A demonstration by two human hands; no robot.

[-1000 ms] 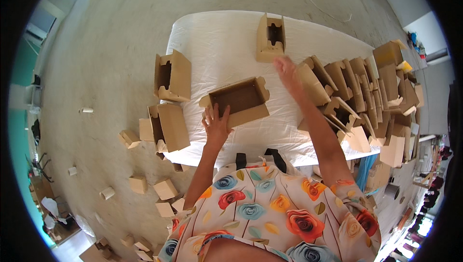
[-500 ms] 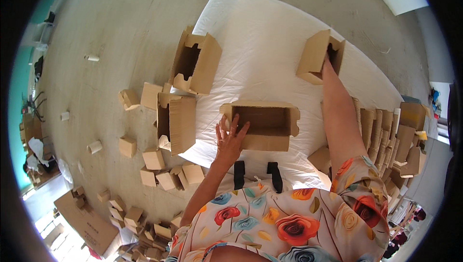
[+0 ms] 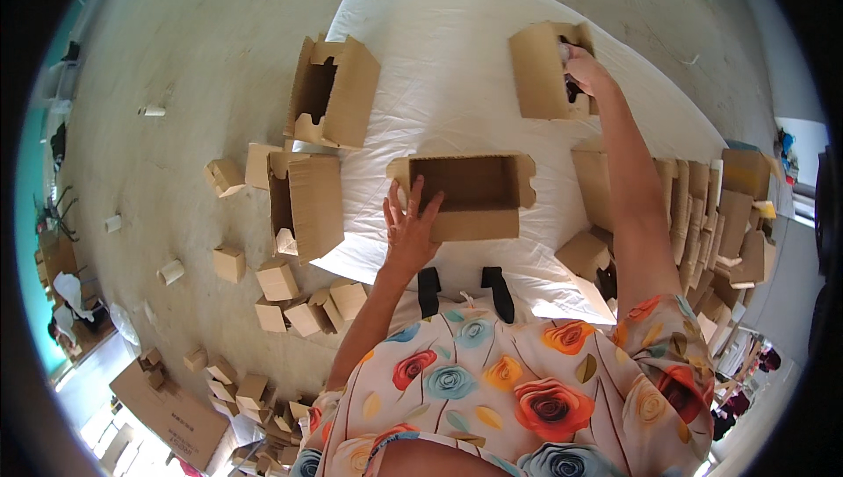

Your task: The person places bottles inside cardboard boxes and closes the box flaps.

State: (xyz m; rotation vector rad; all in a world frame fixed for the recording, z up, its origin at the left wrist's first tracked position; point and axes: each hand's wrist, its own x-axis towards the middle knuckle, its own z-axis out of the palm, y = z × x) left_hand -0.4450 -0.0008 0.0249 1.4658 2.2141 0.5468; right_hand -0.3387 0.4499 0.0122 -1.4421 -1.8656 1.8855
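Note:
A cardboard box (image 3: 479, 226) lies in front of me on a white sheet (image 3: 439, 46), its hollow side up. My left hand (image 3: 410, 229) rests on its left end, fingers spread over the edge and partly inside. At the upper right, a second cardboard box (image 3: 537, 73) has its notched opening turned to the right. My right hand (image 3: 588, 73) is at that opening, fingers closed around something pale and shiny that I cannot make out; part of it is hidden by the hand and box.
Two open cardboard boxes, one farther (image 3: 353, 95) and one nearer (image 3: 316, 205), stand along the sheet's left edge. Small cartons (image 3: 278, 280) lie on the floor at left. Flattened cardboard (image 3: 685, 213) is stacked at right. A large carton (image 3: 171, 411) lies lower left.
My right hand has come up out of the far-right box to its opening, a pale thing now showing at the fingers. My left hand keeps its place on the near box. The whole view has shifted.

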